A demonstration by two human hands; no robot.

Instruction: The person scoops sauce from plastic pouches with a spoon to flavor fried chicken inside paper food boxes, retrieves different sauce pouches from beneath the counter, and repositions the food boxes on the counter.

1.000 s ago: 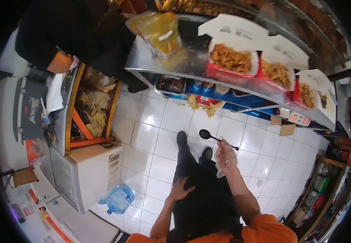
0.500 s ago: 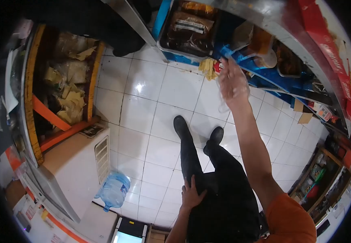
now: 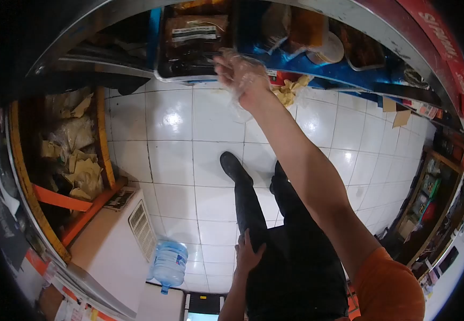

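Observation:
My right hand (image 3: 245, 77), in a loose clear plastic glove, reaches to the near edge of a metal tray (image 3: 175, 77) on the blue shelf. Its fingers are apart and slightly bent, and I see nothing held in them. In the tray lies a plastic packet (image 3: 197, 35) of dark brown food with a white label. Just right of the glove, crumpled yellowish paper (image 3: 292, 91) sits by the shelf's lower edge. Low in the view, my left hand (image 3: 249, 254) rests open on the dark trouser leg, thumb apart from the fingers.
A white tub (image 3: 325, 51) and another food tray (image 3: 360, 51) stand farther right on the shelf. A curved metal edge (image 3: 119, 13) runs above. At left are a wooden-framed bin (image 3: 106, 128) of wrappers and a blue water bottle (image 3: 170, 265). White tiles (image 3: 218, 115) cover the floor.
The view has turned and moved closer to the shelf. My right hand has moved left to the metal tray's front, its fingers now more bent. My left hand stays on the leg.

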